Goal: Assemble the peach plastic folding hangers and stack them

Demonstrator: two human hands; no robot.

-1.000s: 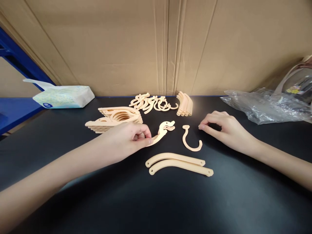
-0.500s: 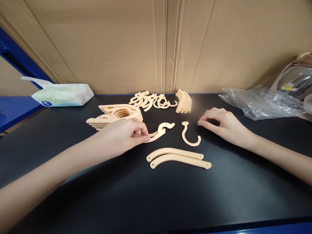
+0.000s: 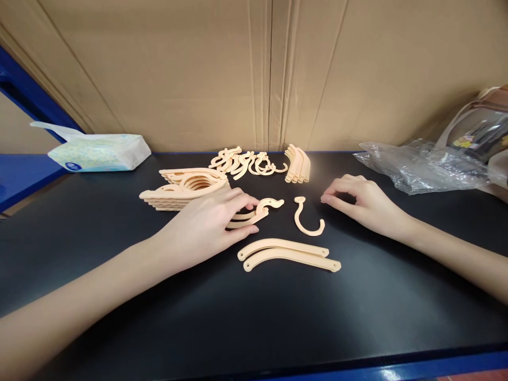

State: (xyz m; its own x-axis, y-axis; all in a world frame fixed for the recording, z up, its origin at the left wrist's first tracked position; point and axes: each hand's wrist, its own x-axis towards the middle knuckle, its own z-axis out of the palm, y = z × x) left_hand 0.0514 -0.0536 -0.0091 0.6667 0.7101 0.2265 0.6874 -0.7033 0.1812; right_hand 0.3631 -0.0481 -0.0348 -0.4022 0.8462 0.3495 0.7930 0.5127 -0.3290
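My left hand (image 3: 216, 217) lies over a curved beige plastic piece with a hooked end (image 3: 262, 209), thumb and index finger spread apart around it. Part of that piece is hidden under the hand. To its right a beige hanger hook (image 3: 300, 219) lies on the black table (image 3: 254, 317). Two slim curved beige bars (image 3: 291, 256) lie side by side nearer to me. My right hand (image 3: 353, 198) rests on the table right of the hook, thumb and index tips together with nothing visible between them.
A stack of beige hanger parts (image 3: 170, 196) stands behind my left hand. Farther back are a pile of hooks (image 3: 238, 164) and a bundle of curved bars (image 3: 297, 165). A tissue pack (image 3: 99, 153) is at left, clear plastic bag (image 3: 420, 169) at right, cardboard (image 3: 178, 74) behind.
My left hand has opened from a pinch on the curved piece and its fingers have spread. The right hand keeps its pose, and the parts lie as before.
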